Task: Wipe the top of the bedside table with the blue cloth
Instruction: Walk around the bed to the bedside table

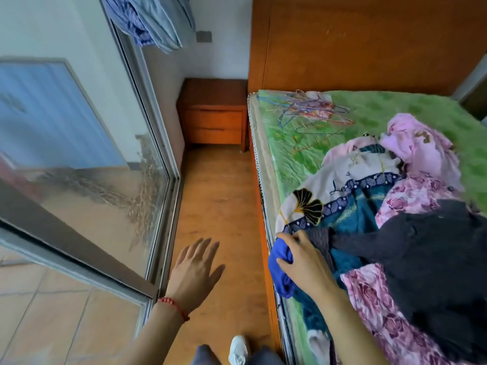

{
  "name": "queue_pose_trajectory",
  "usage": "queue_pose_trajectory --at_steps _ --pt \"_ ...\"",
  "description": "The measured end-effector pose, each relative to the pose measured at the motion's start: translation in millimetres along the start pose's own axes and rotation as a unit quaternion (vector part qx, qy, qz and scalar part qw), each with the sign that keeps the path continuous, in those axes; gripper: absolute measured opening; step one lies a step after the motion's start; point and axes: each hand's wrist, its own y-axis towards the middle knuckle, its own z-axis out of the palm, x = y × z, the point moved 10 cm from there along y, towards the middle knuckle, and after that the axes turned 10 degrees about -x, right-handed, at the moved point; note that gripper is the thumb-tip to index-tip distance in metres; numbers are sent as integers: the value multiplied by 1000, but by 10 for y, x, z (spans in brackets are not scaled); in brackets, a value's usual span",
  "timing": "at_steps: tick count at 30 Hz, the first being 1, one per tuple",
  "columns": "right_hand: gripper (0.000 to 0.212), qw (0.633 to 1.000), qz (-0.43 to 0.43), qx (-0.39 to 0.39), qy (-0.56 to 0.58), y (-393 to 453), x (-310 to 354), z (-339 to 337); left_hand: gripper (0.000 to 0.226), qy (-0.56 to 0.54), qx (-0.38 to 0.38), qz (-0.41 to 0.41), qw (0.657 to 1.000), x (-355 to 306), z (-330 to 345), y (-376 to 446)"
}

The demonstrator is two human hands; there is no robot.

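Left hand (196,272) spread over floor; right hand (305,264) clutching blue cloth (280,262) at bed edge.

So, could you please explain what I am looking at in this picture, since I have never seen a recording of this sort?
There is no machine here. A person wears a wide-angle camera on the head, so the single picture looks forward and down at their own two bare hands. The right hand is gripping a blue cloth at the near edge of a bed, which is covered with a heap of clothes and some wire hangers. The left hand, with a red bracelet at the wrist, hangs open over the wooden floor and holds nothing. The bedside table stands in the far corner beside the headboard; nothing can be seen on its top.
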Motion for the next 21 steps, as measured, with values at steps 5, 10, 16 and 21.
queue_pose_trajectory --at_steps 5,10,16,21 --pt "46 1000 -12 15 2 901 70 20 69 -5 -12 -17 1000 421 31 782" --pt "46 1000 -12 20 -9 1921 142 149 56 -9 -18 -30 999 928 164 1718" --pt "47 1000 18 6 11 3241 242 147 57 2 -1 -7 1000 1490 249 3001" --pt "46 999 27 -18 22 4249 253 -5 57 14 -10 15 1000 1830 247 4073"
